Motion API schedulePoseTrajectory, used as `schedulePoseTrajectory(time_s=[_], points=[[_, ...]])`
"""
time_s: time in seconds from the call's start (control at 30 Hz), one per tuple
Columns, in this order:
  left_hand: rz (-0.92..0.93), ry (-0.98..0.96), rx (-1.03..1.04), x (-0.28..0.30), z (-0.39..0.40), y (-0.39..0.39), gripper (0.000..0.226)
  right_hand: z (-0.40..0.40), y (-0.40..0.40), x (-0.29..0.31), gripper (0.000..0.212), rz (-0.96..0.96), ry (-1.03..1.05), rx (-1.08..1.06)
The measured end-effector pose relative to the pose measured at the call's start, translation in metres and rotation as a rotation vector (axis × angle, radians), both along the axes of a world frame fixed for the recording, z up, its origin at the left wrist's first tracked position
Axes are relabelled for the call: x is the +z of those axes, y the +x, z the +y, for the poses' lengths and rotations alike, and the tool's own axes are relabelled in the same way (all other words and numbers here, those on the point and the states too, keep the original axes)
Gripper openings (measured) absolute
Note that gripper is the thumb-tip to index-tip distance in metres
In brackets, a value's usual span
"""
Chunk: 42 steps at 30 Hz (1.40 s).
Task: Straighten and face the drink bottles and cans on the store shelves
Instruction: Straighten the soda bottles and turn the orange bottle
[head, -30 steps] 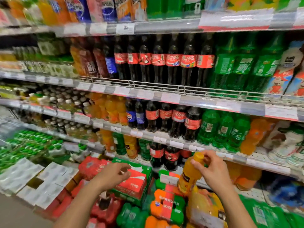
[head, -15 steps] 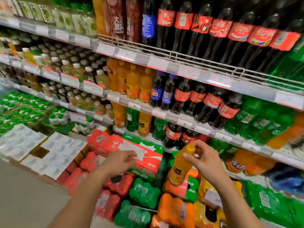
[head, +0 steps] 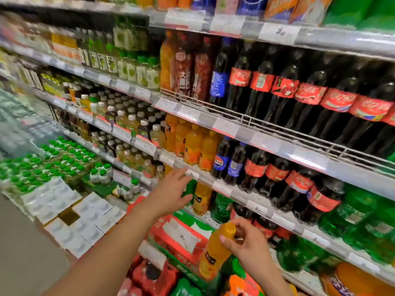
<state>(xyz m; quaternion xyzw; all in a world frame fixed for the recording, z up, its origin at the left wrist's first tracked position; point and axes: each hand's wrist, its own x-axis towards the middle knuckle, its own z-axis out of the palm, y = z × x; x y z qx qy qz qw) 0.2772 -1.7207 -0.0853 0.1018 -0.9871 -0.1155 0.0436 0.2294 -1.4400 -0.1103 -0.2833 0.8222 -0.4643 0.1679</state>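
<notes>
My right hand (head: 248, 244) grips an orange drink bottle (head: 214, 252) by its neck and cap, holding it upright in front of the lower shelf. My left hand (head: 171, 192) reaches forward with fingers spread, close to the shelf edge (head: 222, 184) and a green bottle (head: 191, 189) on the lower shelf, holding nothing. An orange bottle (head: 202, 198) stands just right of that hand. Above it, orange juice bottles (head: 193, 146) and cola bottles (head: 275, 174) stand in rows. Large cola bottles (head: 303, 97) fill the shelf above.
Shrink-wrapped packs of red, green and orange drinks (head: 181, 238) are stacked on the floor below the shelves. White cartons (head: 70, 212) and green-capped bottle packs (head: 53, 163) lie to the left. Small juice bottles (head: 132, 129) fill the left shelves. Green soda bottles (head: 354, 216) stand at right.
My left hand has lifted off the floor packs and reached up toward the shelf edge. The view has swung up and left. My right hand still holds the orange bottle.
</notes>
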Motion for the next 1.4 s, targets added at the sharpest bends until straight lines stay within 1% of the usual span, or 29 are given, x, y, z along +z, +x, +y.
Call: schedulePoseTrajectory(time_s=[0.1,0.17,0.23,0.3,0.4,0.47,0.5,0.57,0.63,0.67,0.73,0.8,0.87,0.9,0.97,1.03,1.1,1.13,1.27,1.33,1.4], points=[[-0.022,-0.074,0.026,0.009,-0.029,-0.039,0.074,-0.007,-0.004,0.001,0.024,-0.004,-0.013,-0.037],[-0.053,-0.099,0.032,0.010,-0.055,-0.059,0.074,-0.014,-0.010,0.006,0.022,-0.008,-0.016,-0.074],[-0.073,-0.088,0.051,0.007,-0.088,-0.078,0.074,-0.025,-0.015,0.011,0.022,-0.001,-0.015,-0.104],[-0.045,-0.048,0.091,0.004,-0.123,-0.096,0.075,-0.041,-0.018,0.016,0.027,0.026,-0.015,-0.151],[0.044,0.082,0.161,0.006,-0.178,-0.130,0.080,-0.067,-0.022,0.021,0.027,0.035,-0.003,-0.242],[0.115,0.217,0.216,0.008,-0.212,-0.153,0.068,-0.082,-0.024,0.022,0.029,0.049,0.003,-0.289],[0.152,0.263,0.235,0.008,-0.224,-0.165,0.059,-0.089,-0.025,0.023,0.032,0.058,0.007,-0.303],[0.215,0.345,0.236,0.013,-0.236,-0.181,0.048,-0.101,-0.025,0.023,0.040,0.058,0.004,-0.335],[0.214,0.401,0.257,0.016,-0.240,-0.194,0.045,-0.112,-0.025,0.021,0.047,0.035,-0.014,-0.366],[0.184,0.429,0.285,0.016,-0.241,-0.199,0.042,-0.118,-0.024,0.021,0.047,0.025,-0.013,-0.377],[0.185,0.526,0.318,0.008,-0.248,-0.211,0.037,-0.126,-0.023,0.019,0.046,0.033,0.018,-0.400],[0.222,0.661,0.338,-0.001,-0.257,-0.219,0.040,-0.133,-0.020,0.018,0.044,0.030,0.045,-0.417],[0.254,0.709,0.338,-0.014,-0.270,-0.230,0.042,-0.139,-0.020,0.017,0.041,0.013,0.066,-0.427],[0.266,0.712,0.326,-0.014,-0.271,-0.230,0.042,-0.142,-0.021,0.017,0.040,0.009,0.075,-0.430],[0.294,0.704,0.317,-0.007,-0.271,-0.224,0.053,-0.151,-0.024,0.019,0.040,0.017,0.087,-0.438],[0.331,0.705,0.287,-0.004,-0.270,-0.214,0.061,-0.161,-0.028,0.020,0.032,0.027,0.083,-0.443],[0.396,0.709,0.247,-0.010,-0.272,-0.199,0.062,-0.174,-0.034,0.019,0.023,0.050,0.072,-0.438],[0.423,0.727,0.247,-0.014,-0.273,-0.188,0.062,-0.181,-0.037,0.019,0.022,0.058,0.070,-0.436],[0.528,0.833,0.234,-0.026,-0.283,-0.141,0.052,-0.214,-0.050,0.020,0.027,0.091,0.022,-0.392],[0.564,0.872,0.246,-0.019,-0.290,-0.120,0.043,-0.234,-0.059,0.022,0.029,0.118,-0.011,-0.379],[0.605,0.880,0.232,-0.012,-0.295,-0.100,0.038,-0.257,-0.067,0.025,0.026,0.155,-0.034,-0.355]])
